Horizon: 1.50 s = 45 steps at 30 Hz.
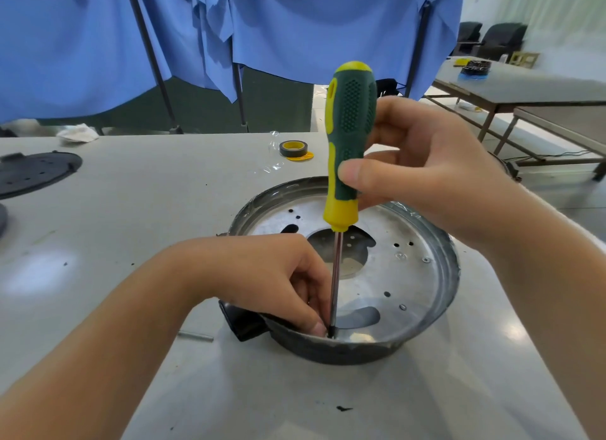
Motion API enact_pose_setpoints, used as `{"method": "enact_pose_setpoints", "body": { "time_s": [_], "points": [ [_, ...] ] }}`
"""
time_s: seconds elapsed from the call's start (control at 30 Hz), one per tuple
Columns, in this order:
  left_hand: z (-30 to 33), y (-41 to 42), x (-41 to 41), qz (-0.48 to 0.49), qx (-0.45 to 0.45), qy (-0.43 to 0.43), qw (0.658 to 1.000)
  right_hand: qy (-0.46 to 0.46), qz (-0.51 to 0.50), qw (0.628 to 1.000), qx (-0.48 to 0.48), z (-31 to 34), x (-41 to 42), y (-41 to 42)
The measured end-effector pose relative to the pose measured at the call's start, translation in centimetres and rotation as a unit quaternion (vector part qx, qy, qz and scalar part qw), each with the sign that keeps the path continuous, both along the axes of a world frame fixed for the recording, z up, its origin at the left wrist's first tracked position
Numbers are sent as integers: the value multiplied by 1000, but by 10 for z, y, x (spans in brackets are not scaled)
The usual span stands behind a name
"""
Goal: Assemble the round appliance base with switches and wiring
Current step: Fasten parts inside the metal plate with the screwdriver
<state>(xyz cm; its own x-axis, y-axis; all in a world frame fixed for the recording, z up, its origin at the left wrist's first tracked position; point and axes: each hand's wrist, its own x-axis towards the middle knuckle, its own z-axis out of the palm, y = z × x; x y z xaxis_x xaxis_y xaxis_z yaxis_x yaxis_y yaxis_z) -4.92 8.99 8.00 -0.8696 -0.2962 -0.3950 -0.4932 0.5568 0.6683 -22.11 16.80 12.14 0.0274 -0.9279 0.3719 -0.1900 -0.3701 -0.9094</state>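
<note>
**Screwdriver upright in the round base, tip hidden at the near rim**

Blue cloth (295,30) draped over dark stands behind; below it, a pale grey table (147,210) with dark specks. Further right, a second table (524,85) with small items too blurred to name, and dark chairs (492,38) beyond.

On the near middle of the table, the round metal base (410,275): shallow, dish-like, pierced with small holes, a large central opening and two curved slots. At its near left edge, a black part (244,323), half covered by the left wrist and hard to identify.

Right hand (426,171) closed around the green and yellow handle of the screwdriver (349,138), thumb pressed across the front, fingers wrapped behind and mostly out of sight. Shaft held upright, reaching down to the inside floor of the base by the near rim.

Left hand (278,275) curled inside the base, fingertips pressed together against the lower end of the shaft. Tip itself concealed by those fingers; whether a screw sits under it cannot be told.

Elsewhere on the table: a roll of tape (292,148) with a yellow core, well behind the base; clear plastic wrap (272,167) just beside it; a black perforated disc (36,172) at the far left, cut off by the frame edge; a small metal pin (196,335) just left of the black part. No switches or wiring clearly discernible.
</note>
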Motion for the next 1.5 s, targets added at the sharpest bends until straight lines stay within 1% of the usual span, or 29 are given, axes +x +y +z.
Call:
{"method": "enact_pose_setpoints", "body": {
  "time_s": [0.13, 0.33, 0.43, 0.53, 0.6, 0.77, 0.87, 0.93, 1.03, 1.1, 1.17, 1.33, 1.4, 1.5],
  "points": [
    [-1, 0, 1, -1, -9, -8, 1000, 3, 2, 1000, -13, 2, 4, 3],
    [4, -2, 4, -11, 17, 3, 1000, 73, -15, 996, -53, 6, 8, 9],
    [10, -4, 8, 4, 31, 37, 999, 86, -15, 993, -76, 6, 8, 9],
    [12, -3, 7, 32, 45, 103, 993, 116, -29, 989, -91, 4, 10, 9],
    [12, -1, 5, 44, 41, 140, 988, 143, -49, 983, -103, 4, 13, 10],
    [12, 6, 3, 44, 24, 189, 981, 155, -86, 978, -109, 1, 20, 13],
    [13, 8, 3, 40, 17, 195, 980, 142, -33, 988, -49, 3, 18, 12],
    [14, 9, 4, 43, 18, 185, 982, 83, 48, 995, 3, 4, 10, 12],
    [16, 11, 6, 55, 30, 170, 983, 13, 169, 983, 64, 8, -5, 12],
    [17, 13, 7, 59, 40, 162, 984, -4, 204, 975, 86, 9, -12, 13],
    [18, 15, 7, 59, 46, 156, 985, 8, 188, 979, 78, 8, -14, 12],
    [23, 17, 10, 36, 57, 141, 988, 42, 104, 993, 33, 5, -6, 14],
    [26, 17, 11, 27, 60, 141, 988, 74, 81, 994, 18, 6, 2, 18],
    [31, 20, 11, 31, 47, 178, 982, 141, 16, 989, -33, 5, 13, 19]
  ]
}}
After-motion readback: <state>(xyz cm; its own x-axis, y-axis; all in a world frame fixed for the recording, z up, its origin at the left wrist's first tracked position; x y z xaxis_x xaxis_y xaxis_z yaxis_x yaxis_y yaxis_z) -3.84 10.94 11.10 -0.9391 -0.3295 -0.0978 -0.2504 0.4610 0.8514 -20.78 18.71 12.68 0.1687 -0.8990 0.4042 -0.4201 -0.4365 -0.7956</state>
